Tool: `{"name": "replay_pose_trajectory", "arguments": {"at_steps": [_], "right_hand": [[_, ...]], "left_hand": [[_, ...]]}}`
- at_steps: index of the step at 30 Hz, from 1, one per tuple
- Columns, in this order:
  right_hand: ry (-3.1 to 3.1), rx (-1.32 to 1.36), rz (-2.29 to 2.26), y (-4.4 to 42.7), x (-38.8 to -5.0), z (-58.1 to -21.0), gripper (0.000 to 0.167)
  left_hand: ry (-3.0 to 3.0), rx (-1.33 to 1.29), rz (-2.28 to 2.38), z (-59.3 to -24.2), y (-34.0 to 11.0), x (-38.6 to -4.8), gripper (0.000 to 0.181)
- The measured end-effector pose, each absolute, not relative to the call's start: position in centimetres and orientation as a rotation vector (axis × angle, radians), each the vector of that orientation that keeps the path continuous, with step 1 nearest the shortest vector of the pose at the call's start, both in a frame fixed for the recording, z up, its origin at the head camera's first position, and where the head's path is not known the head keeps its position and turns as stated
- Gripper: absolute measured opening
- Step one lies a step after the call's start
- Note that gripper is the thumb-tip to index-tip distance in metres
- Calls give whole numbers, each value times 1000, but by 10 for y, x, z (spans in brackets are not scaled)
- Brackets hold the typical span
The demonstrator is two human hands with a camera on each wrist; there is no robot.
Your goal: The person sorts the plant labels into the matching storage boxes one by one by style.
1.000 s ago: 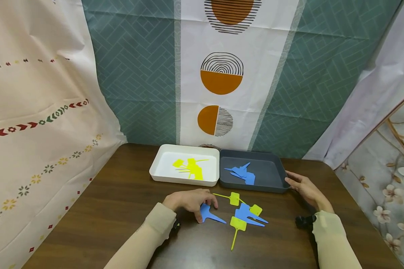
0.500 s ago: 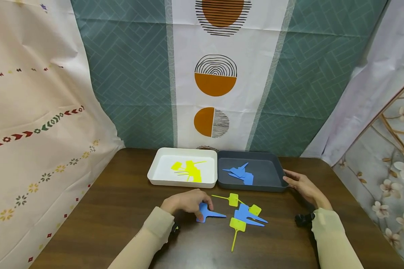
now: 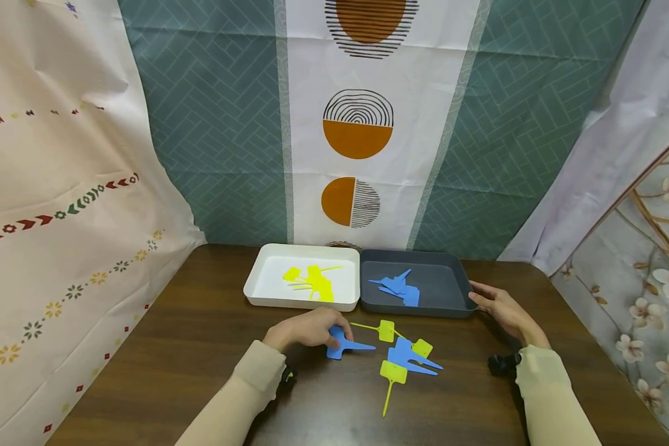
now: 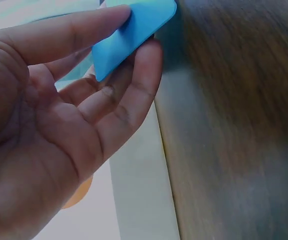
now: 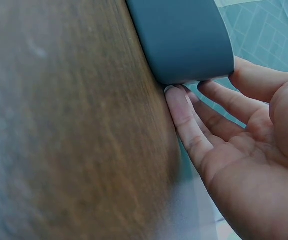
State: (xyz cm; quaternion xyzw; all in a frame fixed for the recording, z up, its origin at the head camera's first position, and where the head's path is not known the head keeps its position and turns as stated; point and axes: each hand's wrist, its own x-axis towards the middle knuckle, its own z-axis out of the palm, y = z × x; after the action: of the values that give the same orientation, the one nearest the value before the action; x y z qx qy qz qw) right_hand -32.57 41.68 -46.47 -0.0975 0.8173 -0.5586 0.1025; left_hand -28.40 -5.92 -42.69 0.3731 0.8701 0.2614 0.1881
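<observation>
In the head view, my left hand (image 3: 308, 328) pinches a blue T-shaped plant label (image 3: 340, 344) between thumb and fingers. The left wrist view shows the thumb on one face of the blue label (image 4: 133, 35) and fingertips behind it. My right hand (image 3: 502, 310) touches the right end of the dark grey tray (image 3: 446, 285), which holds several blue labels (image 3: 401, 288). In the right wrist view, the fairly straight fingers (image 5: 184, 112) meet the tray's lower edge and the thumb touches its wall. Right of my left hand lie more blue labels (image 3: 407, 356) and yellow labels (image 3: 393, 371), partly overlapping.
A white tray (image 3: 251, 291) with several yellow labels (image 3: 318, 285) stands against the grey tray's left side. Both sit near the back of the brown wooden table (image 3: 201, 347). Patterned cloths (image 3: 223, 155) hang behind and beside the table.
My left hand has taken hold of the blue label and shifted it slightly, its point turning away from me. My right hand stays at the grey tray. The head view has shifted a little.
</observation>
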Motion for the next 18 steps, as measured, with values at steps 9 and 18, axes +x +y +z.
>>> {"name": "replay_pose_trajectory", "arguments": {"at_steps": [9,18], "right_hand": [[2422,-279,-1622,418,-324,-461,72],[2405,-275,-1649,417,-324,-462,72]], "left_hand": [[2441,1059,842,-422,-60,-286,23],[2426,1011,896,-418,-59,-288,23]]}}
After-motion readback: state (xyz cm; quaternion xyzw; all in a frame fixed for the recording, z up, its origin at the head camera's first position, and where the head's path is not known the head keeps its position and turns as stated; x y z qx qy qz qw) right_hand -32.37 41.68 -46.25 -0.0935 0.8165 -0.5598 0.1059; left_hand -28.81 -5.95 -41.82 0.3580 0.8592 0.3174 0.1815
